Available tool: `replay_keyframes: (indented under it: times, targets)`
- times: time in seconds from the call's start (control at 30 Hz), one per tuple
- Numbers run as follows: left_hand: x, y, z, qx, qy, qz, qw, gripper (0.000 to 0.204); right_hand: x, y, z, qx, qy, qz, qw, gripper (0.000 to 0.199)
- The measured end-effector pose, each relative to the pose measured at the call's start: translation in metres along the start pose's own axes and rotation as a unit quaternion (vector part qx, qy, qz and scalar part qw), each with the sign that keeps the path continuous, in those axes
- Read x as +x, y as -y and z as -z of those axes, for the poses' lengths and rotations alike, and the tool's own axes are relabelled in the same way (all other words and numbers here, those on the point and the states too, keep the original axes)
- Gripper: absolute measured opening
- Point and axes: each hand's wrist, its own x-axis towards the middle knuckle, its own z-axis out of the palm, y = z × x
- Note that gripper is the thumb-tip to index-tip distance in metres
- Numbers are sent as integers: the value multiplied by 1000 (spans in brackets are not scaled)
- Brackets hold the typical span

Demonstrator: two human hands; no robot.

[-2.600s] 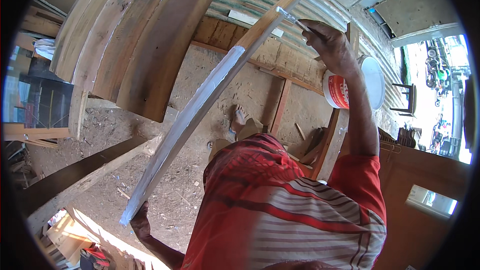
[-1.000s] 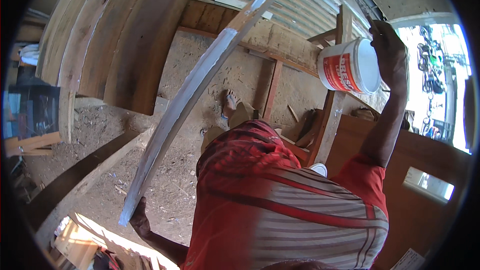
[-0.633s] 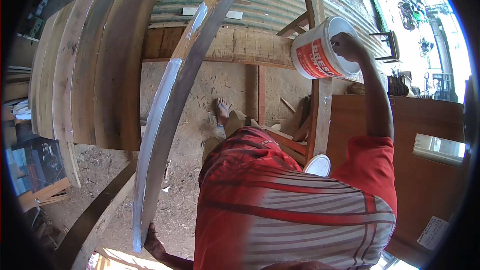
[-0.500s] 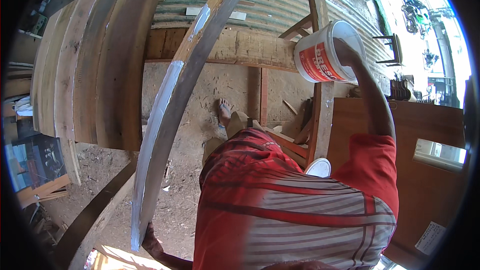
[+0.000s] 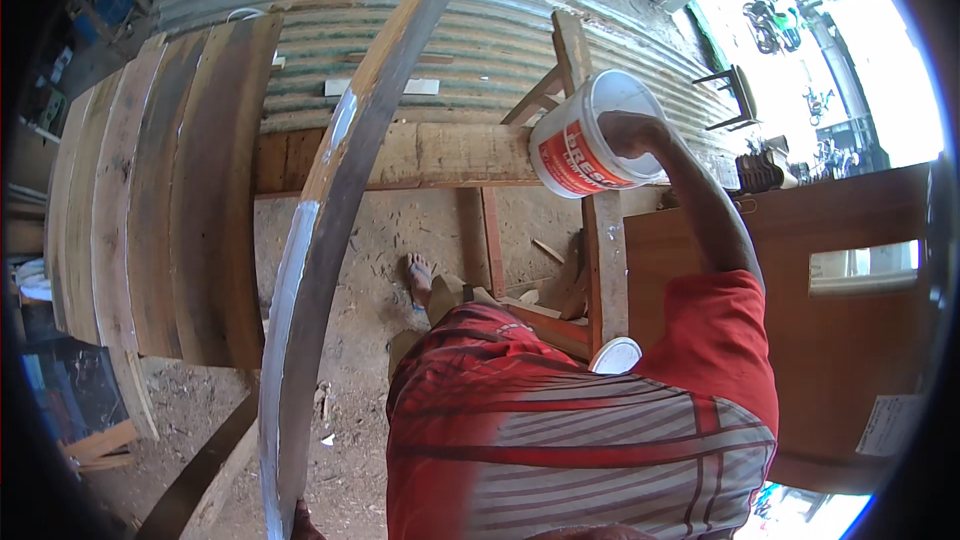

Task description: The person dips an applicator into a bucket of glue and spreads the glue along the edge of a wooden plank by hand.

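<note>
A long wooden plank slants up across the left half of the view, white paste smeared along its edge. At the plank's near end, my left hand grips it, mostly cut off by the lower border, with its fingers largely behind the wood. My right hand reaches into a white plastic bucket with a red label. The bucket stands tilted on a wooden beam. Its wall hides my fingertips, so whether they hold anything cannot be seen.
Joined boards form a panel at the left. The wooden beam runs across to an upright trestle post. A white lid lies beside that post. A brown panel stands at the right, and corrugated metal sheeting lies beyond.
The whole view has shifted, so the bucket and plank appear farther left and lower. My left hand has slipped mostly out of frame. My right hand stays inside the bucket.
</note>
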Motion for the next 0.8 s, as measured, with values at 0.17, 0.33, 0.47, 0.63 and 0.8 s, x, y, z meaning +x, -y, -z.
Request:
replay_keyframes:
  times: [0.17,0.33,0.47,0.63,0.8]
  targets:
    - [11,5,-3,-7,5,-9,1000,52,-78,17,43,101,-72,-129,984,38]
    - [17,7,-4,-11,12,-16,1000,53,-139,3,36,230,-195,-107,948,30]
    - [15,24,9,-19,13,-18,1000,53,-153,26,31,287,-256,-105,917,40]
    - [14,24,22,-42,20,-33,998,54,-150,72,30,321,-328,-84,884,46]
    - [19,27,27,-122,72,-58,988,56,-112,119,18,369,-342,110,857,39]
